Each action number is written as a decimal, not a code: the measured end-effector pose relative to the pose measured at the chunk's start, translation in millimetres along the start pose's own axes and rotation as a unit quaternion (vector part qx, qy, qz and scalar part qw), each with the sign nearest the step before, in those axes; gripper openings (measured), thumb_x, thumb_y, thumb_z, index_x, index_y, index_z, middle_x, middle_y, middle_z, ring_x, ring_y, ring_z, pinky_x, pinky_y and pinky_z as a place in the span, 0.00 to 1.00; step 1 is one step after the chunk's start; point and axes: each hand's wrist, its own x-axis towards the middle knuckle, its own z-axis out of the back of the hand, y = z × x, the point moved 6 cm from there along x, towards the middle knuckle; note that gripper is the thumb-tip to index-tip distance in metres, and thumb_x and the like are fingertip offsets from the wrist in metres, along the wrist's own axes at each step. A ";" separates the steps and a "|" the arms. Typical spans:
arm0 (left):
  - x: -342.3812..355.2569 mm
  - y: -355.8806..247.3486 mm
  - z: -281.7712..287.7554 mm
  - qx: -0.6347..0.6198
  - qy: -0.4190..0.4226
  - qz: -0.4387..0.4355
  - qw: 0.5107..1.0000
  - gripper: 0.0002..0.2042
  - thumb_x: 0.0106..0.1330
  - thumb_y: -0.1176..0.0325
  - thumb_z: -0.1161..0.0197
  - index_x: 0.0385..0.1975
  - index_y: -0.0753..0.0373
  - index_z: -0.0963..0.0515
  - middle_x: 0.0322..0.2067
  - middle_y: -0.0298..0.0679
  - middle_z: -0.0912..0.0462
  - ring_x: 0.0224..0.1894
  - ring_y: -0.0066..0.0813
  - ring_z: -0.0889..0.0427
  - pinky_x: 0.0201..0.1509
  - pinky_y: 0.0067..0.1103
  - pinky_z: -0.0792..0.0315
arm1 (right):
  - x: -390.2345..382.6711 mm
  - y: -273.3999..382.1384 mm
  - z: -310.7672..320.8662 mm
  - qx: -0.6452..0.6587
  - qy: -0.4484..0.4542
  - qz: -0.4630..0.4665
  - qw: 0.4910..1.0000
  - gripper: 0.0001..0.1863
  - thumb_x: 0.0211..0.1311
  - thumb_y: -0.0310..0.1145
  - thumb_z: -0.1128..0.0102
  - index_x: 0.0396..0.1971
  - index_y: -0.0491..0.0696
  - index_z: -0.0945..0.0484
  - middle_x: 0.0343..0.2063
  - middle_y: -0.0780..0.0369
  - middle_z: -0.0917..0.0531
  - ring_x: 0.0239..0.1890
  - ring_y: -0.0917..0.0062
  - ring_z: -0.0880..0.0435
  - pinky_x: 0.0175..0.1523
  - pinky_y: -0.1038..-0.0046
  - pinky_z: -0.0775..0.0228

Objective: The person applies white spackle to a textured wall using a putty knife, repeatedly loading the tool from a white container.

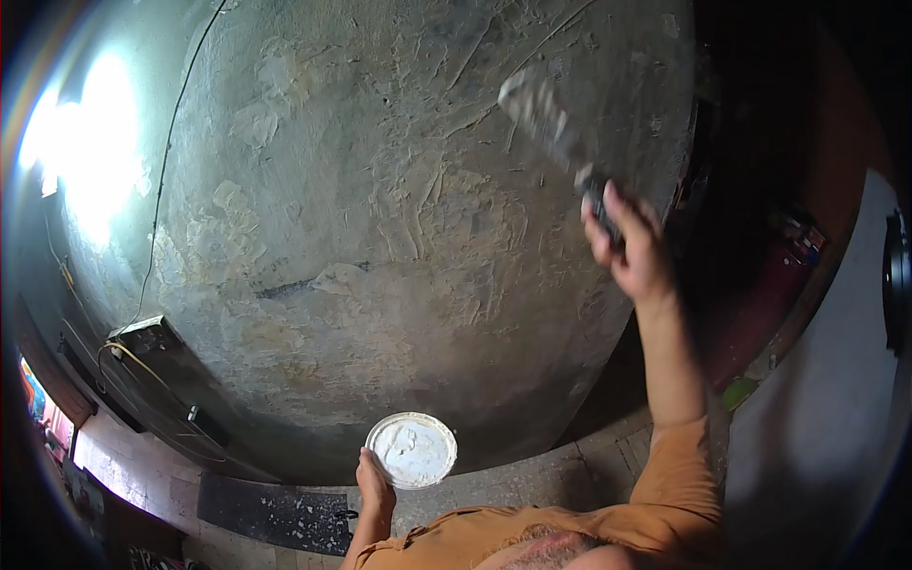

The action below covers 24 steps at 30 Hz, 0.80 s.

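Note:
My right hand (635,242) is closed round the dark handle of a putty knife (543,116), raised in front of the upper right of a grey wall (323,180). Pale filler coats its wide blade, which is slightly blurred; whether the blade touches the wall I cannot tell. Low in the middle, my left hand (374,477) grips the left rim of a round white lid (412,450), held level with smears of white paste on it. Rough filler patches and ridges cover much of the wall.
A black cable (169,142) runs down the wall's left side to an electrical box (147,334). Bright light glares at far left. On the tiled floor below lies a dark, white-spattered mat (275,513). A pale surface (807,380) stands at right, near dark reddish furniture (760,313).

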 end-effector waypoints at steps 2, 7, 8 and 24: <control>0.3 1.0 -1.8 -0.003 0.010 -0.005 1.000 0.22 0.77 0.56 0.54 0.49 0.73 0.26 0.46 0.44 0.19 0.48 0.32 0.20 0.55 0.27 0.28 | 33.3 39.8 1.3 -0.032 0.020 0.088 0.995 0.15 0.73 0.41 0.46 0.43 0.44 0.23 0.30 0.65 0.21 0.23 0.89 0.28 0.19 0.88 0.44; 12.0 11.8 2.7 -0.036 0.000 -0.026 0.999 0.22 0.78 0.56 0.55 0.50 0.72 0.26 0.46 0.43 0.19 0.48 0.32 0.19 0.55 0.28 0.27 | 91.3 72.4 16.8 -0.078 0.039 0.129 0.988 0.13 0.72 0.39 0.44 0.44 0.44 0.22 0.33 0.65 0.20 0.27 0.88 0.26 0.20 0.87 0.43; 13.6 14.1 2.9 -0.041 0.000 -0.024 0.999 0.22 0.78 0.56 0.55 0.50 0.72 0.26 0.46 0.43 0.19 0.48 0.32 0.19 0.55 0.28 0.27 | 99.4 77.2 18.8 -0.095 0.039 0.138 0.985 0.13 0.72 0.39 0.44 0.45 0.44 0.22 0.33 0.65 0.20 0.27 0.88 0.25 0.21 0.87 0.43; 1.5 27.1 -0.5 -0.065 -0.057 -0.057 0.995 0.25 0.77 0.54 0.57 0.55 0.73 0.27 0.51 0.50 0.19 0.52 0.39 0.18 0.57 0.30 0.26 | 195.7 192.9 -13.6 -0.508 -0.091 0.680 0.521 0.15 0.66 0.26 0.42 0.51 0.44 0.19 0.36 0.56 0.17 0.41 0.62 0.20 0.47 0.67 0.30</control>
